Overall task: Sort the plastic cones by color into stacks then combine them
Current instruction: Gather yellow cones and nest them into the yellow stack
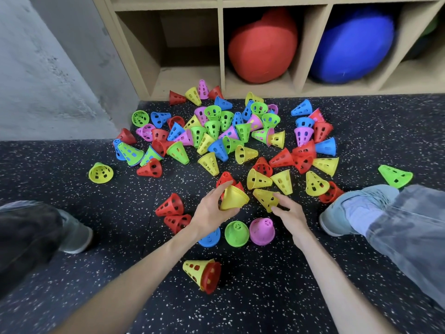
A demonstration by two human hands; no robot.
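Many perforated plastic cones (216, 133) in red, yellow, green, blue and pink lie scattered on the dark speckled floor. My left hand (212, 208) grips a small nested stack of yellow cones (234, 197) just above the floor. My right hand (289, 210) pinches a single yellow cone (266, 198) lying on its side beside that stack. Near me a blue stack (210, 238), a green stack (236, 233) and a pink stack (262, 231) stand upright in a row. A yellow cone nested over red ones (201, 273) lies on its side closer to me.
A wooden cubby shelf (221, 44) stands behind the pile, holding a red cushion (262, 47) and a blue cushion (354, 44). A grey wall (48, 68) is at the left. My shoes (349, 208) and legs flank the work area on both sides.
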